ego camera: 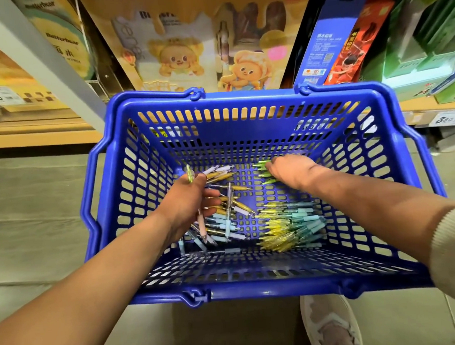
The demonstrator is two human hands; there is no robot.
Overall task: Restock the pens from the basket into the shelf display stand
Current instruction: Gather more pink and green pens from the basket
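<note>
A blue plastic basket [244, 128] stands on the floor in front of me with several pens lying loose on its bottom. Yellow and teal pens [292, 227] are bunched at the right, mixed pastel pens [224, 221] at the left. My left hand [188, 202] is down inside the basket, fingers closed around a few pens, with a green-topped one sticking up past the thumb. My right hand [288, 169] is at the far right of the basket floor, fingers closed over green pens [264, 169]. The yellow bear-themed display stand [198, 39] rises on the shelf behind the basket.
A wooden shelf edge [29, 132] with price tags runs behind the basket. Blue and red boxes [327, 38] and green boxes [428, 50] stand at the right. A white upright [37, 51] slants at the left. My shoe [331, 326] is below the basket.
</note>
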